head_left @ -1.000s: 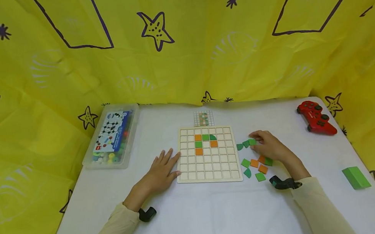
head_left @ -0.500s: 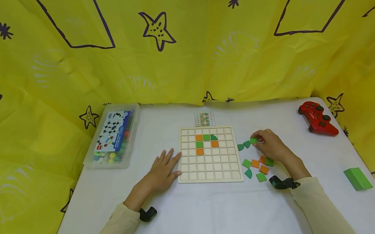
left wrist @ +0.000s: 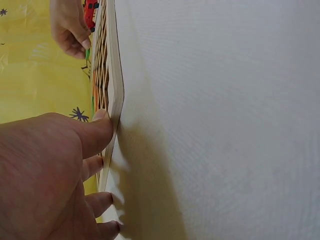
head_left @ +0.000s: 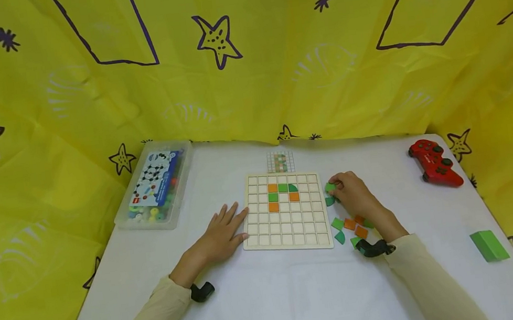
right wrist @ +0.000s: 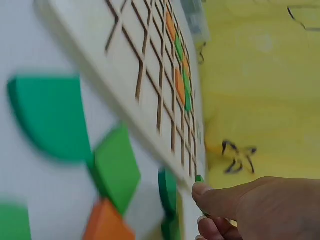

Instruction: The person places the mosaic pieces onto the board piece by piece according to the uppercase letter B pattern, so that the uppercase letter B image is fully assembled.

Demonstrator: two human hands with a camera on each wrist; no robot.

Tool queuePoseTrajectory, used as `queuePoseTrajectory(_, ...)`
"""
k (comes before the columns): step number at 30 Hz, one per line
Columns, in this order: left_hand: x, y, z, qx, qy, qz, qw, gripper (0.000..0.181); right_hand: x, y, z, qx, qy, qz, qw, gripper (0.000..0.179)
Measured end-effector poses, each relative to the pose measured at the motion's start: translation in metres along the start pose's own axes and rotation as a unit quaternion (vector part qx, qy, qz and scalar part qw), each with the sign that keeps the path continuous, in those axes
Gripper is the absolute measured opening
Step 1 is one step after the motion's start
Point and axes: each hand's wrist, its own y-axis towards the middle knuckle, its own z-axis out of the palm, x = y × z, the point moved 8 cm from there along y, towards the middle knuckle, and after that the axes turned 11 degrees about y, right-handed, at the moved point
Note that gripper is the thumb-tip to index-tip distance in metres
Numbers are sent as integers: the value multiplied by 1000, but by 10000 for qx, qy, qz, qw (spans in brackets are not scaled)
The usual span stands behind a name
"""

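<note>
The right hand point(head_left: 352, 191) pinches a green square tile point(head_left: 330, 187) between thumb and fingers. Taking the centre of the grid board point(head_left: 285, 225) as the clock's middle, that tile is at about 2 o'clock, just off the board's edge — whether it touches the bench point(head_left: 262, 296) below, I cannot tell. A dark green quarter-circle point(head_left: 330, 201) lies at 3 o'clock, close by the pinch, and an orange tile point(head_left: 361, 231) lies in a loose cluster towards 4.

The left hand point(head_left: 220, 239) rests between 8 and 9 o'clock, its fingers spread apart, with the thumb on the board's rim.

The green square tile looks thin, light and stiff, probably painted wood; it should not bend or break easily, though its smooth faces may slip. Opposite edges seem the surest hold — or one corner, leaving the rest free. The board is likely light enough to slide unless steadied.
</note>
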Motion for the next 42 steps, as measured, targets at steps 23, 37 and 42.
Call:
queuePoseTrajectory(23,-2,-1,-1,-20,-48,-24,10000,68,73,-1,98,799,120,-822,9933,18)
queuePoseTrajectory(37,0,0,1,-11,-16,-41,10000,68,72,-7,92,634,-55,-962,9933,22)
queuePoseTrajectory(42,0,-1,1,9,-22,-27,10000,68,55,-8,68,620,-58,-379,9973,28)
